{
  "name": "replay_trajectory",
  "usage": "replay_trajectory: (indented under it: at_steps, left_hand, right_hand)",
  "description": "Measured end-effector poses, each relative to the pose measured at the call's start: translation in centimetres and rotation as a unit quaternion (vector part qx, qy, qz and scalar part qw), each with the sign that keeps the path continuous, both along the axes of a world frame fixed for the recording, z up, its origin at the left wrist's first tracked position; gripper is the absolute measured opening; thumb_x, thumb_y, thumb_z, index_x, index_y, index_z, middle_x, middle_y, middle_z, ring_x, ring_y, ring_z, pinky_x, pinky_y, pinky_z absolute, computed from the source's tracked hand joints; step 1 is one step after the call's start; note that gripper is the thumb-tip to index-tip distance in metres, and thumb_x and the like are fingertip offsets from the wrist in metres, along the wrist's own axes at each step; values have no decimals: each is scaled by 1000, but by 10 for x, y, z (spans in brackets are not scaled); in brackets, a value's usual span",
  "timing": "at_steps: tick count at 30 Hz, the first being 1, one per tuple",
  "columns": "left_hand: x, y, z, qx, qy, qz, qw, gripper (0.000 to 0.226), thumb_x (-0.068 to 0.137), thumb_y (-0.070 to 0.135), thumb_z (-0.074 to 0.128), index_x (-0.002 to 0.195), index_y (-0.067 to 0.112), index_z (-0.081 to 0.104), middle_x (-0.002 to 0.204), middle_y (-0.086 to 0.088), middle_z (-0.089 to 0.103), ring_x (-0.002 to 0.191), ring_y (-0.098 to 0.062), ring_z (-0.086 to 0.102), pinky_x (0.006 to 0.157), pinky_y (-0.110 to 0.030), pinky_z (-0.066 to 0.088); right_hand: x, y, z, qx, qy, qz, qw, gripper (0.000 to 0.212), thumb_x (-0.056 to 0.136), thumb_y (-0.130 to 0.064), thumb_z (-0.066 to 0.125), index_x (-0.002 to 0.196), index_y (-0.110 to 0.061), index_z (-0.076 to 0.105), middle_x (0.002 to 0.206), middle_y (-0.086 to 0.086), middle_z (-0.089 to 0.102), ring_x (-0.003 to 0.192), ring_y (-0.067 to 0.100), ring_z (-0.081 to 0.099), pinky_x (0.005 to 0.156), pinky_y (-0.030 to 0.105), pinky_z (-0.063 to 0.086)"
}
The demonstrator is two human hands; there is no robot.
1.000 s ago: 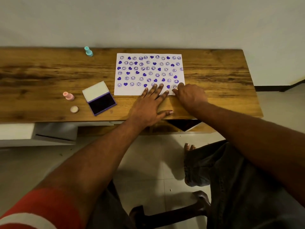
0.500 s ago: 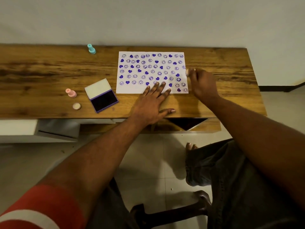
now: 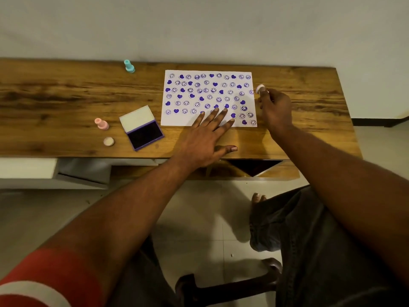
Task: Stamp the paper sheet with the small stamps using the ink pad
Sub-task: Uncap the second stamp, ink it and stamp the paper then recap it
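Note:
A white paper sheet (image 3: pixel 208 94) covered with purple heart and smiley prints lies on the wooden desk (image 3: pixel 55 100). My left hand (image 3: pixel 203 138) rests flat with spread fingers on the sheet's near edge. My right hand (image 3: pixel 275 109) hovers just off the sheet's right edge, pinching a small pale stamp (image 3: pixel 259 88) at its fingertips. The open ink pad (image 3: pixel 141 127), with a dark purple pad and a white lid, lies left of the sheet.
A pink stamp (image 3: pixel 101 123) and a round pale cap (image 3: pixel 108 141) lie left of the ink pad. A teal stamp (image 3: pixel 129 66) stands near the desk's far edge. A wall rises behind the desk; my knees and a chair are below.
My right hand lifted the stamp from the sheet's lower right corner and moved it up and right, off the sheet's edge. New prints show at that corner. My left hand stayed put.

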State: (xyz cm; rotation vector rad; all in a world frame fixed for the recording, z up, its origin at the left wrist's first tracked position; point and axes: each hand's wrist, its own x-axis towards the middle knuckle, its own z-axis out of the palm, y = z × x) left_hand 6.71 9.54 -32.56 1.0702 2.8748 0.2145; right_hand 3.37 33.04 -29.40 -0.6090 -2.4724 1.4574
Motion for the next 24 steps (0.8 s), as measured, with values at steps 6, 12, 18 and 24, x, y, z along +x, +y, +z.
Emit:
replay_trajectory:
  at_steps: [6,12,18,24]
  left_hand:
    - [7,-58,19,66,16,84,994,79,103,74,30,166,27,29,175,-3,21,162,-23,15,131,-50,10]
    - [27,-146,12,180,152,176,956,58,102,64,54,142,22,61,141,-2,62,129,-22,54,104,-41,38]
    - [48,-219,0,231,164,366,886,37,95,52,67,109,18,68,98,-2,65,95,-26,60,84,-42,43]
    - [53,-249,-9,220,46,466,856,49,85,58,76,119,23,72,113,0,70,113,-25,60,99,-44,47]
  right_hand:
    - [-4,-48,10,46,3,59,997,42,97,-42,69,134,-23,67,105,-6,70,89,10,71,76,34,64]
    - [1,-139,23,50,59,185,980,32,88,-44,78,110,-22,71,90,-8,73,81,7,70,67,13,53]
    - [7,-241,26,101,70,326,937,26,89,-38,76,109,-21,75,90,-6,74,81,9,69,75,27,56]
    - [4,-308,26,227,63,461,855,30,89,-28,70,118,-23,74,101,-6,74,87,10,67,79,29,55]
